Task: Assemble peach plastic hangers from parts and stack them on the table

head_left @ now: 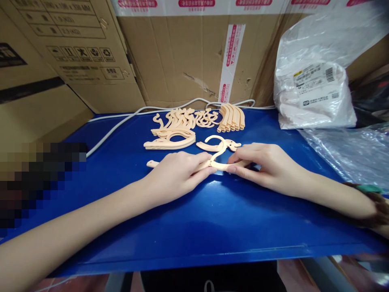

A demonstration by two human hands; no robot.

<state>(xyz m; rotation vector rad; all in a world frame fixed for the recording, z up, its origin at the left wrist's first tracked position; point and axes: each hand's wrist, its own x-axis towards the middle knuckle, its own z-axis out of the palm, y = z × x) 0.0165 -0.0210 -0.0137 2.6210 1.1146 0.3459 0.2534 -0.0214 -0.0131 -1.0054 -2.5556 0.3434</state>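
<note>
A smooth, cream, plastic-looking hanger is pinched between thumb and fingers by both the left hand and the right hand, over the glossy blue tabletop. Its slim, gently curved body is aligned left to right; its rounded hook is curled with the tip leftward.

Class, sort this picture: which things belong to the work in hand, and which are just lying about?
Seem to belong: hooked cream piece, pinched by the left hand and right hand; wavy cream pieces; bundled curved pieces; flat cream pieces.

Seem just lying about: white cable; labelled plastic bag; cardboard box behind.
</note>
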